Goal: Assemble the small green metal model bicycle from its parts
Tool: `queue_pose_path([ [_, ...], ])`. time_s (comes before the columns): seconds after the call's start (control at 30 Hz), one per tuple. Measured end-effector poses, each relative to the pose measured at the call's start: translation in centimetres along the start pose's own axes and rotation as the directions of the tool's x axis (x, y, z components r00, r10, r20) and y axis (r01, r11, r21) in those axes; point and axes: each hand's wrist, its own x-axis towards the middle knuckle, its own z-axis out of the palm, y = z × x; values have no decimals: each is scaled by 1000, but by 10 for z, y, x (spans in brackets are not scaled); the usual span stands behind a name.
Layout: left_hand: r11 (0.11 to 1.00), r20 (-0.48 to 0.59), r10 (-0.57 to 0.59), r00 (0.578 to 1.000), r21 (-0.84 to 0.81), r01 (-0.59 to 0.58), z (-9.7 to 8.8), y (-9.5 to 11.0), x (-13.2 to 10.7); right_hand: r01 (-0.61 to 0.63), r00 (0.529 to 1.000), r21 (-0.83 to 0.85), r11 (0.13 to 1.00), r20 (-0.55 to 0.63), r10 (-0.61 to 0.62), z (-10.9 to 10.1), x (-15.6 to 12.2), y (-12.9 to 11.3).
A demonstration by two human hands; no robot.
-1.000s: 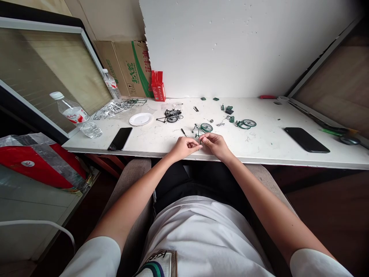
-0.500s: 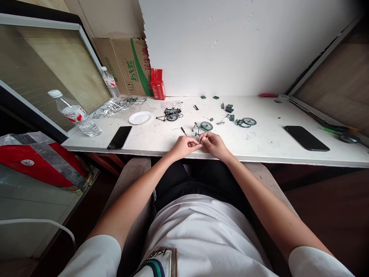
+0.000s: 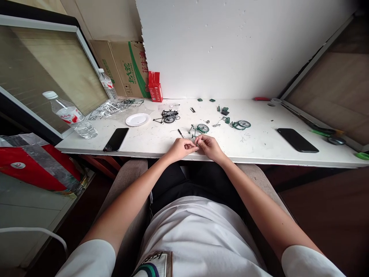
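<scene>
Fingers of the right hand (image 3: 211,147) pinch a tiny dark part (image 3: 197,143) near the green model bicycle (image 3: 202,128). The left hand (image 3: 179,150) curls alongside, its grip unclear.

Shirt (image 3: 207,234): white, creased; short sleeves (image 3: 92,256), lower left and lower right. Patch (image 3: 164,265), bottom edge, left of centre: pale ground, dark lettering, teal-and-navy curve, brown border. Trousers (image 3: 198,182), centre: black, thin white side trim.

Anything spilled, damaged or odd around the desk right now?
Yes: the white board behind the desk looks damaged. Its left edge is ragged rather than straight, and small pits mark its face. I see no spill.
</scene>
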Motion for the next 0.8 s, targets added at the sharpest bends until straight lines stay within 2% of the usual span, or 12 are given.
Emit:
queue_pose_path([
  [0.17, 1000, -19, -5, 1000, 5, 5, -1, 2, -1, -2, 1000, 54, 999, 11, 2, -1, 0, -2],
  [0.6, 1000, -17, -24, 1000, 12, 24, -1, 4, -1, -10, 997, 69, 998, 74, 5, -2, -1, -4],
  [0.8, 1000, -14, -15, 1000, 7, 15, 0, 2, -1, -30, 998, 53, 998, 59, 26, -1, -1, -4],
])
